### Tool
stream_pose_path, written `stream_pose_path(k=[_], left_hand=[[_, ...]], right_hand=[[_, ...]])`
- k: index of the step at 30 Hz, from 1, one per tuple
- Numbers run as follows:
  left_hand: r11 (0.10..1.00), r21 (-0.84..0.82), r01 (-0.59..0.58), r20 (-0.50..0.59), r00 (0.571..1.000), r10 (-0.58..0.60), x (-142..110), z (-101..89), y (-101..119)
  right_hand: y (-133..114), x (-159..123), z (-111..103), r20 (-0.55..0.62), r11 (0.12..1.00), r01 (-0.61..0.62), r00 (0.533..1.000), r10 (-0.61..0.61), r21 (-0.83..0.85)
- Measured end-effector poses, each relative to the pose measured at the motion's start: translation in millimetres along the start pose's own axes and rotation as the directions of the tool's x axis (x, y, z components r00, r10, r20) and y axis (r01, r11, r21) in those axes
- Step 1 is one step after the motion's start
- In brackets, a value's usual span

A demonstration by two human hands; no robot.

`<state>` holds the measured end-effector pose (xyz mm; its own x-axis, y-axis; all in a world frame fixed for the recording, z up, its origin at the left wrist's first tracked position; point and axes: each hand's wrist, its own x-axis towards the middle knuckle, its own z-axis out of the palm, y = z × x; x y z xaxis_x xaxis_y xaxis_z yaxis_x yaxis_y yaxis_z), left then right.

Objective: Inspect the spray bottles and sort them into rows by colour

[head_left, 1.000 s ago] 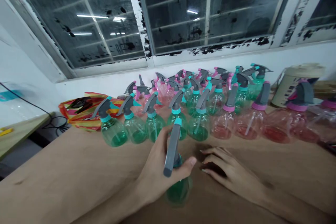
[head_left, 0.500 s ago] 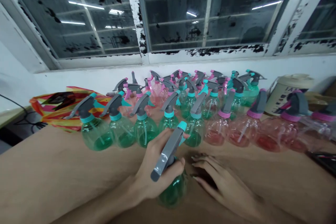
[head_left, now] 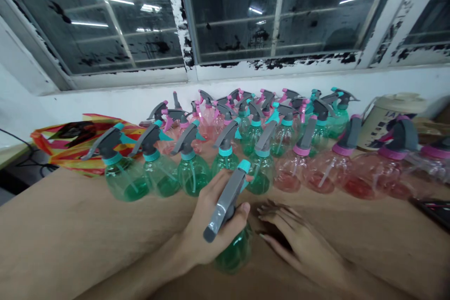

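Observation:
My left hand (head_left: 211, 225) is wrapped round the neck of a green spray bottle (head_left: 234, 253) with a grey trigger head and turquoise nozzle. Its nozzle points away from me, and the green body shows below my fingers. To the right, my right hand (head_left: 298, 239) rests low on the wooden table with its fingers apart and nothing in them. Just beyond my hands stands a row of spray bottles: green ones such as this bottle (head_left: 194, 176) on the left, pink ones such as this bottle (head_left: 288, 174) on the right. Some liquid lies in their bottoms.
More pink and green spray bottles crowd behind the front row, against the wall. A striped red and yellow bag (head_left: 82, 143) lies at the left. A pale lidded tub (head_left: 390, 119) stands at the back right, and a dark flat object (head_left: 434, 211) is at the right edge.
My view has shifted slightly. My left hand keeps its hold on the green spray bottle, and my right hand stays nearly in place.

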<state>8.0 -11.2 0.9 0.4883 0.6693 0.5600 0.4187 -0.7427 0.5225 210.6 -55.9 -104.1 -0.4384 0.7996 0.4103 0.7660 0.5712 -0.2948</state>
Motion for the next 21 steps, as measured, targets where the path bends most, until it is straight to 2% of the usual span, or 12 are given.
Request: stream_pose_path(k=[3, 11, 17, 19, 21], left_hand=[[0.994, -0.11, 0.002, 0.031, 1.0, 0.002, 0.7, 0.8, 0.6], [0.992, -0.115, 0.061, 0.047, 0.997, -0.056, -0.5, 0.1, 2.0], [0.989, -0.138, 0.055, 0.029, 0.998, -0.052, 0.9, 0.9, 1.3], [0.991, -0.124, 0.053, 0.029, 0.998, -0.05, 0.4, 1.7, 1.6], [0.998, -0.007, 0.066, 0.002, 0.998, -0.066, 0.0, 2.2, 1.7]], right_hand=[[-0.4, 0.1, -0.2, -0.022, 1.0, 0.015, 1.0, -0.015, -0.004], [-1.8, 0.4, -2.6, -0.035, 1.0, 0.001, 0.999, 0.0, 0.014], [0.7, -0.2, -1.0, -0.012, 1.0, -0.006, 1.0, 0.006, 0.023], [1.2, -0.4, -0.5, -0.022, 1.0, -0.004, 1.0, 0.005, 0.031], [1.2, -0.4, -0.2, -0.025, 1.0, -0.006, 1.0, 0.006, 0.028]])
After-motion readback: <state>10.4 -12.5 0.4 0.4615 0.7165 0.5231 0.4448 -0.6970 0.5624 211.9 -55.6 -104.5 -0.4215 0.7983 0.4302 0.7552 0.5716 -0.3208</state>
